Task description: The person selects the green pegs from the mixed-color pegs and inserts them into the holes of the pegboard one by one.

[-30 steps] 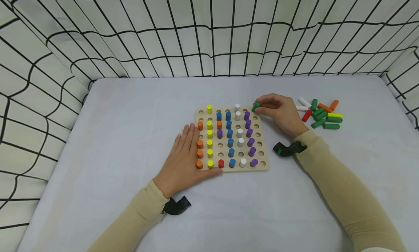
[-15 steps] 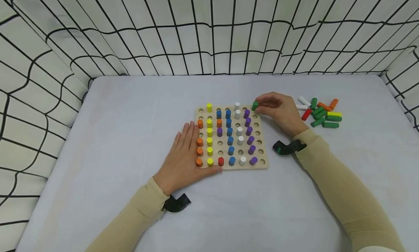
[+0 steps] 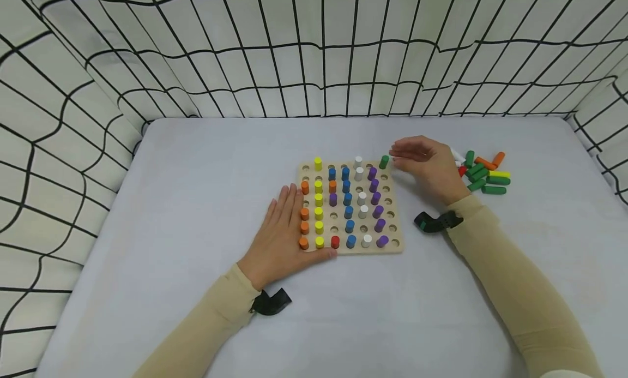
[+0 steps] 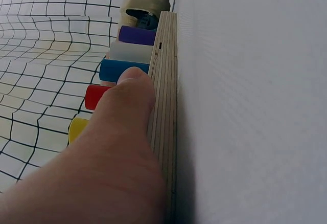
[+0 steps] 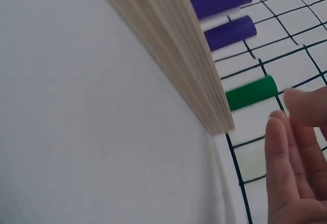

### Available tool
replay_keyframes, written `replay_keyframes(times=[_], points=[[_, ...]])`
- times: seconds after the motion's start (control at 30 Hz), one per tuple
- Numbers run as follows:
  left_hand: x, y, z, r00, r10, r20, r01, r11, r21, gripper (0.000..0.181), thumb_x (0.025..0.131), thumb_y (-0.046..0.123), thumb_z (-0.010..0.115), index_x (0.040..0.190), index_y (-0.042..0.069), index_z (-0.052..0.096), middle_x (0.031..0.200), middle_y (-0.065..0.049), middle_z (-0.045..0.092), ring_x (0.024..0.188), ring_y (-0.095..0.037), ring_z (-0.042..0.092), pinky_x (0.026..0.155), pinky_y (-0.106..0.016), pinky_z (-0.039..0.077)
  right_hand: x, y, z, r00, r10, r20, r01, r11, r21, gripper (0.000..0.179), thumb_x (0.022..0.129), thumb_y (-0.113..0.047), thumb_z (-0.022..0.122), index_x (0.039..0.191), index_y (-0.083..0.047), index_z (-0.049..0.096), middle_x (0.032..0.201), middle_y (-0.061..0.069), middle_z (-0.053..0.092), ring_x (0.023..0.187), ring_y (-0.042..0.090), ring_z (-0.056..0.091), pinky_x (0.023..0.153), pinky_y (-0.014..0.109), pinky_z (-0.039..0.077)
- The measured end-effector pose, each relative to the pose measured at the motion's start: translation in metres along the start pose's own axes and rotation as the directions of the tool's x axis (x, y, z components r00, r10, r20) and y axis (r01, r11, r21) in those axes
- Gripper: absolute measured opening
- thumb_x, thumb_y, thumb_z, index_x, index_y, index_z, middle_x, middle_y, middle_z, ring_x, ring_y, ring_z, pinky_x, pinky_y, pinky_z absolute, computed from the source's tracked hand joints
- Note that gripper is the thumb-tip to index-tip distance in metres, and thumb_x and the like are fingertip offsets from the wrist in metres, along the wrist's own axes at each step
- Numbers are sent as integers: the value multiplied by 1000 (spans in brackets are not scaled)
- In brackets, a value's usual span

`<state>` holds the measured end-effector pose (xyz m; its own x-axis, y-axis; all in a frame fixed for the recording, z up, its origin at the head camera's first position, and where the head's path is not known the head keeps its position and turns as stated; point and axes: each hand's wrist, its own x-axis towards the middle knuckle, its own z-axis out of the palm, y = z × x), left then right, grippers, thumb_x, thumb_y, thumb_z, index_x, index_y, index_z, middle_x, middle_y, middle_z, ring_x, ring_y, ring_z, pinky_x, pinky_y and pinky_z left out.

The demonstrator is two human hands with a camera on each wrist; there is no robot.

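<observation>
1. Left hand [image 3: 282, 236], fingers straight, rests against the pegboard [image 3: 326, 221]; steady pressure should stop sliding.
2. Right hand [image 3: 428, 165], thumb and fingers apart, hangs beside the green peg [image 3: 384, 162] standing in the far-right corner; clean withdrawal should avoid nudging it.

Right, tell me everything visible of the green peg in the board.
The green peg is a plain, solid-coloured cylinder with a smooth-looking surface, perhaps painted wood. It stands upright in the far right corner of the pale wooden board, its lower end sunk out of sight. The right hand is beside it, not touching.
</observation>
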<state>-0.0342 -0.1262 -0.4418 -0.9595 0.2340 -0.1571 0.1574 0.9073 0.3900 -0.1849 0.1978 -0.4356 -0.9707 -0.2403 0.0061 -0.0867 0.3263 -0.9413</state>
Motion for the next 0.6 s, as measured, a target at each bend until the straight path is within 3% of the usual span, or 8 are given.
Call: replay_keyframes(times=[0.37, 0.6], points=[[2, 1, 1, 1000, 10, 2, -10, 1000, -3, 130, 80, 84, 60, 167, 7, 1, 177, -10, -6, 166, -29, -9, 136, -52, 3, -14, -16, -46, 996, -24, -84, 21, 999, -30, 44, 92, -17, 80, 133, -11, 67, 119, -4, 74, 102, 0, 74, 86, 9, 58], [-2, 1, -1, 1000, -1, 2, 1, 1000, -7, 130, 80, 85, 61, 167, 8, 1, 177, -9, -6, 166, -28, -9, 136, -52, 2, -35, -16, -74, 990, -53, -131, 40, 994, -98, 40, 92, -14, 79, 131, -10, 69, 112, -14, 75, 97, -1, 74, 82, 9, 58]])
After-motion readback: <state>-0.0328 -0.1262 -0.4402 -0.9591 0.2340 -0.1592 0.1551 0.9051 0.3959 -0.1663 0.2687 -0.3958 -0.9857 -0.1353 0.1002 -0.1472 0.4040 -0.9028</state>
